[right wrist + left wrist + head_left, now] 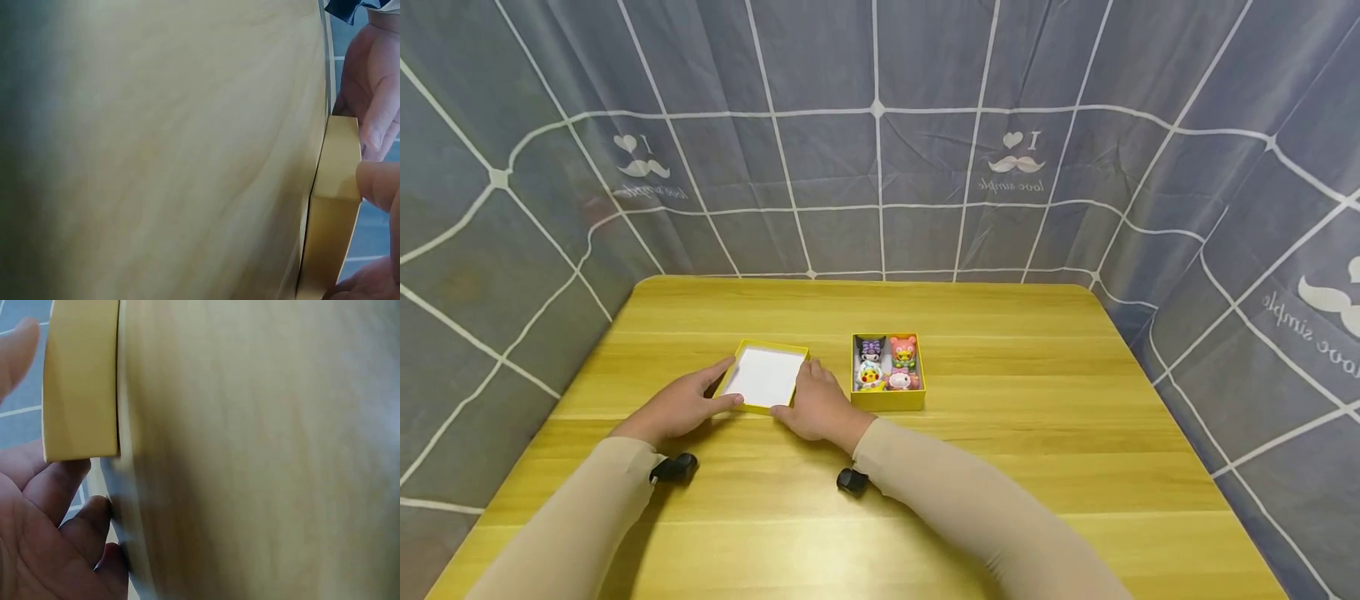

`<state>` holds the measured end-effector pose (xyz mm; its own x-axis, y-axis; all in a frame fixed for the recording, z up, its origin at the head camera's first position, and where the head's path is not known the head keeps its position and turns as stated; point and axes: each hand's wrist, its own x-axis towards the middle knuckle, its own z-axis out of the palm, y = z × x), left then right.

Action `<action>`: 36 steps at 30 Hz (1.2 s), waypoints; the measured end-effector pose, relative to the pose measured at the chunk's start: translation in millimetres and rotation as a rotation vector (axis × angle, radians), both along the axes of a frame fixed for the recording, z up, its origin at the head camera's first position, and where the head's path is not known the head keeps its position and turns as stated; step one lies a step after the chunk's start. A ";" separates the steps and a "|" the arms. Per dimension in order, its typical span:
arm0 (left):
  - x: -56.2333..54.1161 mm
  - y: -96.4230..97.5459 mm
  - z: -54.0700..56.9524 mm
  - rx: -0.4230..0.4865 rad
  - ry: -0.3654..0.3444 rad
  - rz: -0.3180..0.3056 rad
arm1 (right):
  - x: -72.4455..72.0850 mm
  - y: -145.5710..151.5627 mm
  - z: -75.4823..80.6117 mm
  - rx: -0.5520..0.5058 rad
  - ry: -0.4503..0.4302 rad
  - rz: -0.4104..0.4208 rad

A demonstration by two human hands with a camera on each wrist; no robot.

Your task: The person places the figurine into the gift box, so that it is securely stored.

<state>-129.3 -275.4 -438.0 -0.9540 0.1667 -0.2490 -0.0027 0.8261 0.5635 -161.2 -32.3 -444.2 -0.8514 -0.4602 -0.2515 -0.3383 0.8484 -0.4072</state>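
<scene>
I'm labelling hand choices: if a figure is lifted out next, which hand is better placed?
Likely the right hand: it lies nearer the box of figures. The left hand is farther off, across the white-lined yellow piece.

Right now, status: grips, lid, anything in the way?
Left grip, right grip: both on lid. Lid open side up on table. Possible obstacle: toy box, beside right grip.

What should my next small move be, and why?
I'd probably let go of the shallow yellow lid: it appears to rest on the table, white inside up, left hand and right hand at its edges, left of the box holding figures.
</scene>
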 end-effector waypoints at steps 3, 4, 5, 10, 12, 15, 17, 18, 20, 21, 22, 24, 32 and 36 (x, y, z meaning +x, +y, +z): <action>-0.7 -0.3 -0.1 -0.006 0.014 0.005 | -0.4 -0.3 -0.4 0.000 -0.018 -0.008; -1.1 -0.3 -0.4 -0.004 0.017 0.007 | -0.2 -0.5 -0.5 0.001 -0.022 -0.011; -1.4 -0.6 -0.6 -0.001 0.021 0.009 | 0.0 -0.9 -1.0 0.003 -0.025 -0.012; -3.7 -1.6 -3.6 0.025 0.016 0.028 | 1.6 -3.3 -1.9 0.037 -0.026 -0.022; -3.6 -2.0 -4.4 0.037 0.010 0.035 | 2.2 -4.9 -2.2 0.047 -0.024 -0.028; -2.4 -3.1 -5.7 0.063 0.012 0.040 | 3.4 -6.1 -2.2 0.049 -0.029 -0.033; -1.6 -3.2 -6.1 0.083 0.011 0.040 | 4.1 -6.0 -2.1 0.049 -0.030 -0.036; -1.3 -3.1 -6.4 0.091 0.011 0.039 | 4.3 -5.7 -2.1 0.048 -0.031 -0.037; -2.0 -2.6 -7.5 0.103 0.009 0.037 | 4.9 -4.7 -2.0 0.049 -0.032 -0.039; -2.6 -2.3 -7.7 0.107 0.007 0.036 | 4.9 -4.4 -1.8 0.050 -0.030 -0.038; -2.7 -2.5 -8.7 0.112 0.006 0.039 | 5.2 -4.5 -1.7 0.053 -0.031 -0.037; -2.6 -2.6 -9.6 0.114 0.005 0.044 | 5.8 -4.6 -1.4 0.057 -0.031 -0.033; -1.2 -2.5 -9.3 0.106 0.023 0.039 | 6.6 -5.1 -0.8 0.051 -0.033 -0.037; -1.1 -1.9 -8.2 0.110 0.028 0.035 | 6.6 -5.3 -0.4 0.044 -0.038 -0.048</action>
